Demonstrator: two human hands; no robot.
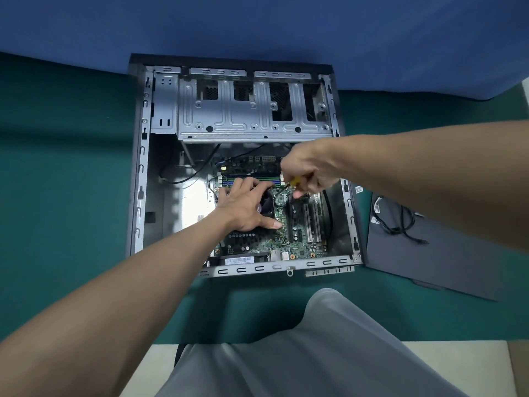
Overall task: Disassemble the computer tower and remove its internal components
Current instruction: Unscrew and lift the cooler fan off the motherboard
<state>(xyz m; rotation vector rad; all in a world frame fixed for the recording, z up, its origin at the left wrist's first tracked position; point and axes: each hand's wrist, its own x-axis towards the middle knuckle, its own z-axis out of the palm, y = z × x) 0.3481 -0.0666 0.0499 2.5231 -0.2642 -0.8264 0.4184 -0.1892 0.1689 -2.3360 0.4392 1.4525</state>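
From the head view, the computer tower lies on its side on the green desk, open face up, with the motherboard in its near right part. The left hand lies spread and flat over the cooler fan, holding nothing and steadying the fan. The right hand is closed around a yellow-handled screwdriver, whose shaft slants down toward the fan's far right corner. The tip itself is too small to make out.

The main risk looks like a slip. The shaft is at an angle, so the tip could skip out of the screw head and gouge the board, or strike the memory sticks just beyond. It could also jab the left fingers close beside it. Too much weight from the left hand might tilt the cooler as it comes free. A freed screw could drop among the components. The side panel, with a black cable on it, lies well to the right.
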